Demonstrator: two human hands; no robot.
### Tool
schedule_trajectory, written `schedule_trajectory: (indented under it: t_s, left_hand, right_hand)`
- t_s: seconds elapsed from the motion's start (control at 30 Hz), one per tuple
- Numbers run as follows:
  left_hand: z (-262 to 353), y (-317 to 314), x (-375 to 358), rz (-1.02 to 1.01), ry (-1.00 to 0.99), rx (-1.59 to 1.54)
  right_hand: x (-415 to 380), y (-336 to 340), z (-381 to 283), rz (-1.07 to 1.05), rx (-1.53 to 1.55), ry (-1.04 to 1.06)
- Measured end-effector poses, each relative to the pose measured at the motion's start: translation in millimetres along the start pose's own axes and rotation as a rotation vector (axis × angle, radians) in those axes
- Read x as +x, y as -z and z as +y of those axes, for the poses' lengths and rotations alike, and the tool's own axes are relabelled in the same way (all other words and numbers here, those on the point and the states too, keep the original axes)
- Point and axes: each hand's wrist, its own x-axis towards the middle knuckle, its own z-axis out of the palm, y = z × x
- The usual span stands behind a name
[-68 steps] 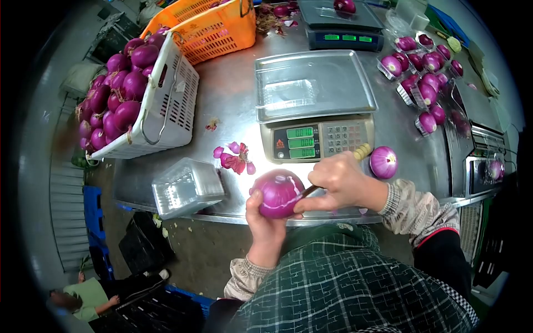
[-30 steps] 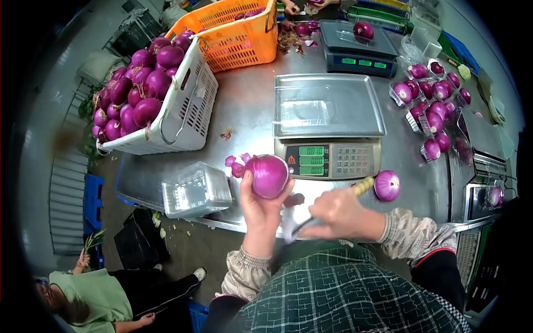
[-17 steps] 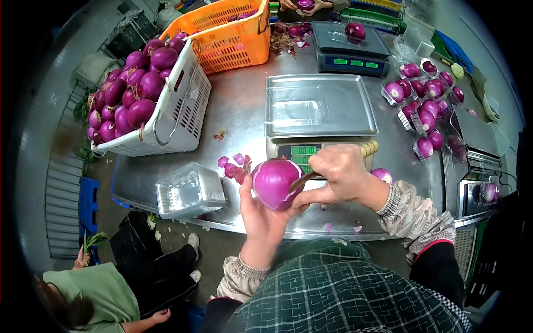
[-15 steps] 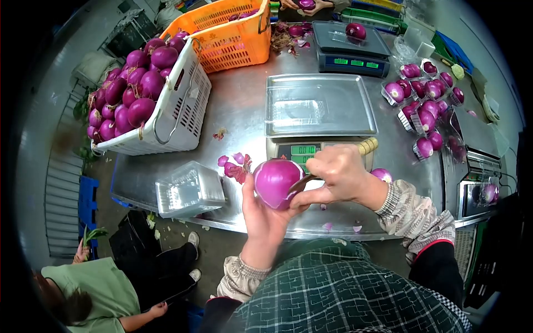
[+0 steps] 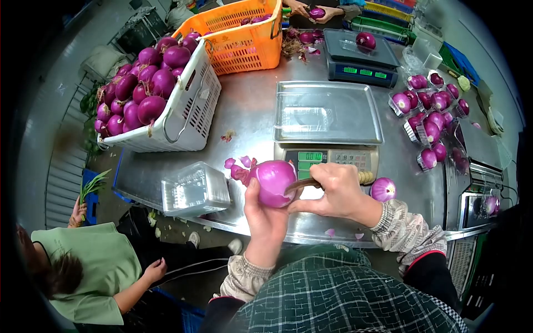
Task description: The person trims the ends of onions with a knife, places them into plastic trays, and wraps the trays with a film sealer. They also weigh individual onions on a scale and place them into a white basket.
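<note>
Purple skin is coming off that big red onion (image 5: 273,182) bit by bit. Compared with half a second back, the knife (image 5: 302,183) sits at about the same spot on the onion's 3 o'clock side, but the whole bundle has slid down off the scale display (image 5: 311,157), so the green digits show again. A second ago the right hand (image 5: 331,191) had dropped away toward the counter (image 5: 244,111) edge with the blade clear of the onion; now it's back on it, so I'd guess another strip of skin is being worked loose, and the peeling looks partway done, not finished.

Left hand (image 5: 265,213) is wrapped around the onion from below, thumb up its 9 o'clock side, holding it just above the counter edge in front of the weighing scale (image 5: 327,114). Right hand is closed around the knife, its pale handle end (image 5: 366,177) poking out at 3 o'clock, blade touching the onion.

Loose peel scraps (image 5: 237,165) lie just at the onion's 10 o'clock, and a smaller peeled onion (image 5: 383,189) rests on the counter at 3 o'clock of the right hand. Stack of clear plastic trays (image 5: 194,188) sits at 9 o'clock. White basket (image 5: 186,111) at 10 o'clock is full of unpeeled onions. Someone in a green shirt (image 5: 89,266) is crouching on the floor at 8 o'clock.
</note>
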Motion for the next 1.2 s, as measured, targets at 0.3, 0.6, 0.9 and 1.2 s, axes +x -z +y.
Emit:
schedule_trajectory:
  t_s: [0.3,0.6,0.9,1.2]
  left_hand:
    - [-18,17,3,0.064,-0.007,-0.132]
    - [-17,30,5,0.125,-0.173,-0.021]
    - [-12,32,12,0.104,-0.17,-0.098]
    - [-15,23,0,0.071,-0.044,-0.012]
  right_hand:
    - [-5,-19,-4,0.121,0.061,-0.036]
    - [-11,-29,-9,0.081,0.124,-0.063]
    - [-22,-11,-26,-0.259,0.272,0.005]
    - [-17,-16,-4,-0.026,0.106,-0.161]
